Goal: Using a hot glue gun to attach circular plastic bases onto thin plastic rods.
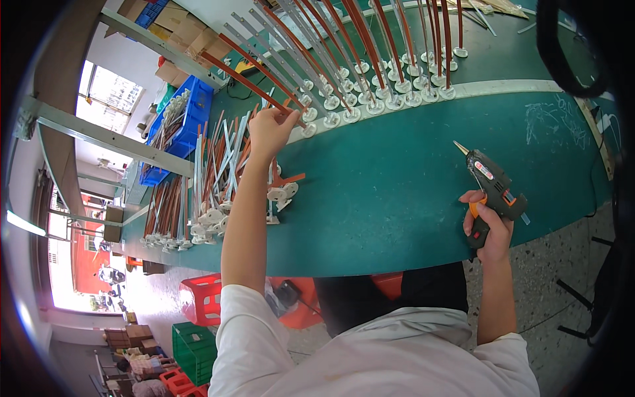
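My left hand (270,134) reaches across the table with its fingers closed on the lower part of a reddish-brown strip (245,81). That strip leans up to the left, and a white round base (308,130) sits at its foot, just beside my fingertips. My right hand (493,231) is wrapped round the handle of a black hot glue gun (495,178) with an orange trigger. The gun's nozzle points up and to the left over the green tabletop, and a short glue stick pokes out of its rear.
Rows of upright brown and grey strips (377,59) on white round bases stand along the far side of the green table (370,218). A pile of similar pieces (215,192) lies left of my forearm. Beyond it is a blue crate (192,126); a red stool (200,299) stands below.
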Available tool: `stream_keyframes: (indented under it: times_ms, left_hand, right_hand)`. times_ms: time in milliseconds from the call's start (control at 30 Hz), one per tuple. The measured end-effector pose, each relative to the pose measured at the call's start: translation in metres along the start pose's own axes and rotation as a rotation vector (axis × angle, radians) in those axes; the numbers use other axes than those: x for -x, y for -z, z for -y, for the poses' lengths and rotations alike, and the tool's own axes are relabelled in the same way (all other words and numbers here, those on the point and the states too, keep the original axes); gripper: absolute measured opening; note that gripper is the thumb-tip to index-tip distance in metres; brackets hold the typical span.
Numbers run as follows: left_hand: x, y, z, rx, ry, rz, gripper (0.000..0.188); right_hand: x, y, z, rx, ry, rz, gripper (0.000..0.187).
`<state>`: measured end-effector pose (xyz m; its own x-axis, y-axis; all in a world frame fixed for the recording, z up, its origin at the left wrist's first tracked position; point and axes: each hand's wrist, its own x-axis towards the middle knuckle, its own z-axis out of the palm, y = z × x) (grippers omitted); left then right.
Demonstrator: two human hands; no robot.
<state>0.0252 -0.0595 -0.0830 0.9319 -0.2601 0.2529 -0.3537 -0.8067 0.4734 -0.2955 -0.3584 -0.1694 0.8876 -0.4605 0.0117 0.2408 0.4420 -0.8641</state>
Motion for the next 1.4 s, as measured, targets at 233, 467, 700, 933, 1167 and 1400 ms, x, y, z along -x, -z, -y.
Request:
stream_keyframes:
  times_ms: [233, 467, 700, 933, 1167, 1400]
  left_hand:
    - [0.032, 0.045, 0.017, -0.091, -0.089, -0.082, 0.032]
    - [0.093, 0.092, 0.042, -0.346, -0.239, 0.094, 0.024]
    - [0.129, 0.083, 0.056, -0.243, -0.275, 0.205, 0.037]
    - [0.130, 0.082, 0.056, -0.317, -0.268, 0.270, 0.028]
    - [0.136, 0.086, 0.062, -0.293, -0.287, 0.239, 0.015]
    - [0.145, 0.094, 0.057, -0.285, -0.294, 0.286, 0.016]
  right_hand:
    - [-0.002, 0.001, -0.001, 0.019, 0.008, -0.001, 0.016]
    - [-0.002, 0.003, -0.003, 0.025, 0.008, 0.028, 0.016]
    - [-0.003, 0.000, -0.001, 0.067, 0.013, 0.024, 0.016]
    - [-0.003, -0.001, -0.003, 0.101, 0.023, 0.009, 0.016]
    - [-0.005, -0.001, -0.003, 0.117, 0.018, 0.026, 0.015]
    - [-0.005, -0.003, -0.002, 0.124, 0.023, 0.029, 0.015]
